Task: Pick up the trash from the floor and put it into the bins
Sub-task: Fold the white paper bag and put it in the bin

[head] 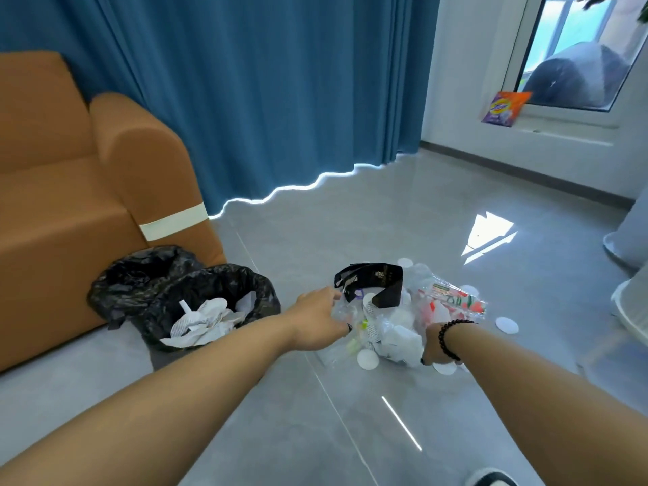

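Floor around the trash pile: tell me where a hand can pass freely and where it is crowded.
Bare floor lies between the curtain and the trash pile, and between the nearer bin and the pile. It is crowded at the pile, where the left hand and right hand reach in, with white discs scattered to its right.

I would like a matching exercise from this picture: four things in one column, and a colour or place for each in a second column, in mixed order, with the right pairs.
Things:
1. sofa
2. curtain
3. front bin
4. snack bag

Colours or places:
A. on the window ledge
B. blue
C. holds crumpled white paper, black liner
D. orange-brown

Pairs: 1-D, 2-B, 3-C, 4-A
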{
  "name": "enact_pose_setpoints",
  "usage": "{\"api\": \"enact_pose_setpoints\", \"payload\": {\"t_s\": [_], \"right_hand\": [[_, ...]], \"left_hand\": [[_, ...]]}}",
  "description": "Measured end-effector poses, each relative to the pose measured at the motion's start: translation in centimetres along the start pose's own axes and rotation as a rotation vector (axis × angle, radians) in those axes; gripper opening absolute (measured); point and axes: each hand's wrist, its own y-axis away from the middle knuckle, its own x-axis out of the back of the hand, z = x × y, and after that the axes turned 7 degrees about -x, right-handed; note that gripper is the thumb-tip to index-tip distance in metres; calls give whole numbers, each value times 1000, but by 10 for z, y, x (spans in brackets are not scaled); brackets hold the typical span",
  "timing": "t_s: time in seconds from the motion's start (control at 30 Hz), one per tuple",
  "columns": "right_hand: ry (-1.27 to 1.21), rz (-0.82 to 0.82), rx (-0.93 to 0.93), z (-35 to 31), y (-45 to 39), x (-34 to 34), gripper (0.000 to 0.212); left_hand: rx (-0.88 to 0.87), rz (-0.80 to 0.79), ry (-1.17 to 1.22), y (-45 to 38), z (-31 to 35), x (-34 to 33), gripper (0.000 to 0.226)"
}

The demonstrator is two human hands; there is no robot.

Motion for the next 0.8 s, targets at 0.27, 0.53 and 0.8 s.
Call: {"api": "enact_pose_setpoints", "payload": {"t_s": [0.27, 0.53, 0.8], "right_hand": [[-138, 42, 46, -18, -66, -23, 39], [-251, 86, 13, -34, -132, -63, 57], [-493, 107, 9, -30, -182, -57, 87]], "left_hand": [[85, 23, 387, -57, -34, -86, 54], [205, -69, 495, -123, -74, -128, 48], [247, -116, 497, -172, -82, -129, 44]]}}
